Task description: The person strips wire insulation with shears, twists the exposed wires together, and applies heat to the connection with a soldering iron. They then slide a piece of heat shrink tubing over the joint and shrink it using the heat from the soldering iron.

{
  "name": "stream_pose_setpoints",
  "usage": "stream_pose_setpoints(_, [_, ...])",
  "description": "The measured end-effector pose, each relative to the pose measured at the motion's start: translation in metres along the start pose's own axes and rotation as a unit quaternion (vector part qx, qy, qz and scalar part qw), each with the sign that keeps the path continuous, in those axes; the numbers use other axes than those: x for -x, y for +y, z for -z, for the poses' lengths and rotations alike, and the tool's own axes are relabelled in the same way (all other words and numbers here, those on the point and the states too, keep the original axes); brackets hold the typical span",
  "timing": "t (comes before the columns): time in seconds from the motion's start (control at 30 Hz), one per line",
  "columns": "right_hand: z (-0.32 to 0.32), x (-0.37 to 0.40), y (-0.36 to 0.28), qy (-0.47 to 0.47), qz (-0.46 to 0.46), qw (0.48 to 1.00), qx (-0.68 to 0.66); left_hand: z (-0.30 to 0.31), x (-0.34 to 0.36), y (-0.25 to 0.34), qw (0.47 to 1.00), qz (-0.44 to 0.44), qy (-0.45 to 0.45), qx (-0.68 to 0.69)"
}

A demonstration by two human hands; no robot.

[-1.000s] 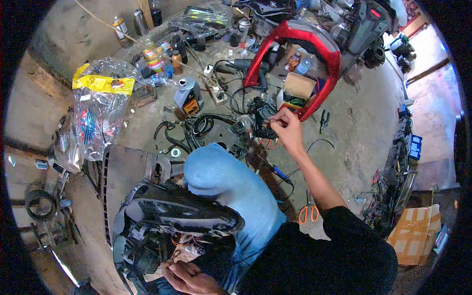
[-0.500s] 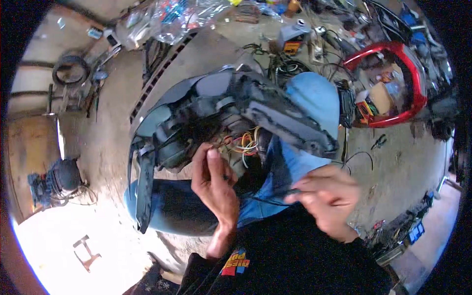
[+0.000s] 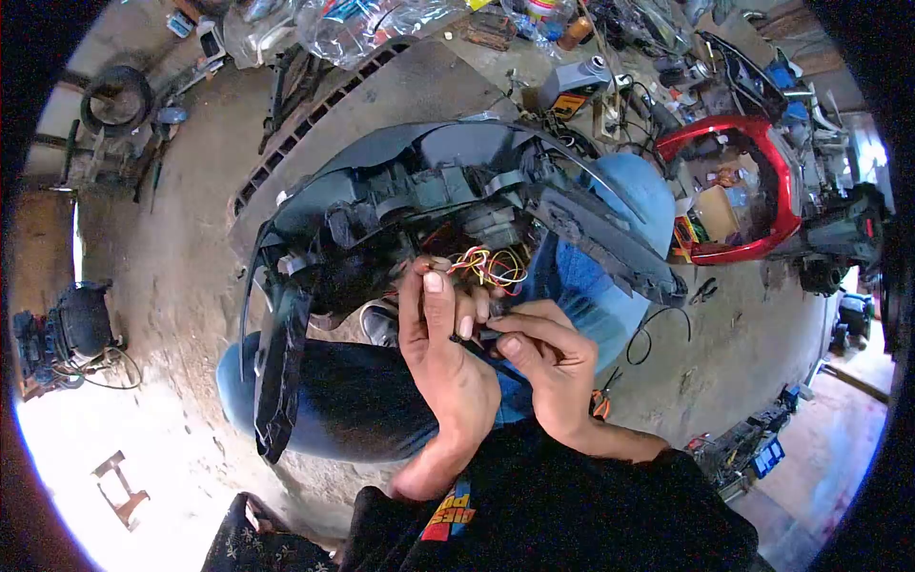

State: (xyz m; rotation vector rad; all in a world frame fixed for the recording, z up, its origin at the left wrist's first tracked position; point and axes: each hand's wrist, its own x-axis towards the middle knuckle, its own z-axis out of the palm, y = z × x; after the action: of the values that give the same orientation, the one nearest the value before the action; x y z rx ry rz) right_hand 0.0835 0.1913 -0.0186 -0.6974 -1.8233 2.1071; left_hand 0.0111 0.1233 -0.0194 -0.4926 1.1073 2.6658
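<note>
A large curved dark-grey plastic vehicle panel (image 3: 467, 143) rests over my knees, its hollow inner side facing me. Thin red, yellow and white wires (image 3: 491, 267) loop out of its middle. My left hand (image 3: 448, 362) is closed, thumb and forefinger pinched on the wire ends, which the fingertips mostly hide. Just to the right, my right hand (image 3: 558, 367) is pinched too, its fingertips nearly meeting the left fingers. A thin black strand seems to be between them, though its end is hidden.
A red plastic frame (image 3: 786, 191) lies at the right around small boxes. Behind the panel stands a grey bottle (image 3: 572, 91). Orange-handled pliers (image 3: 600, 405) lie beside my right wrist. A tire (image 3: 116, 98) is at the far left, and plastic bags (image 3: 381, 29) lie at the back.
My right hand has moved left and up, from holding a black strand out to the side to meeting my left fingers. My left hand still pinches by the wires.
</note>
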Motion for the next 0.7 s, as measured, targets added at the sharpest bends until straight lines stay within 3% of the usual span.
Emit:
stream_pose_setpoints(0.1, [-0.004, 0.002, -0.002, 0.002, 0.01, 0.996, 0.094, -0.006, 0.0, 0.007, 1.0, 0.013, 0.001, 0.016])
stream_pose_setpoints(0.13, [-0.008, 0.003, 0.002, 0.028, -0.042, 0.999, 0.017, -0.007, 0.0, 0.008, 1.0, 0.014, 0.008, 0.017])
stream_pose_setpoints(0.33, [-0.007, -0.004, 0.007, 0.025, -0.011, 0.996, 0.083, 0.0, -0.002, 0.006, 0.997, 0.045, -0.03, 0.055])
stream_pose_setpoints(0.43, [-0.003, -0.001, 0.003, 0.009, -0.049, 0.989, 0.139, -0.002, -0.003, 0.007, 0.997, 0.055, -0.03, 0.051])
stream_pose_setpoints(0.53, [-0.001, -0.004, -0.011, -0.009, 0.001, 0.982, 0.186, -0.003, -0.002, 0.01, 0.998, 0.061, -0.014, 0.03])
stream_pose_setpoints(0.63, [0.001, 0.003, -0.025, 0.0, -0.033, 0.981, 0.189, -0.003, -0.001, 0.011, 0.998, 0.069, -0.009, 0.006])
stream_pose_setpoints(0.7, [0.009, 0.003, -0.035, -0.046, 0.011, 0.967, 0.252, -0.004, 0.0, 0.011, 0.997, 0.077, -0.012, 0.015])
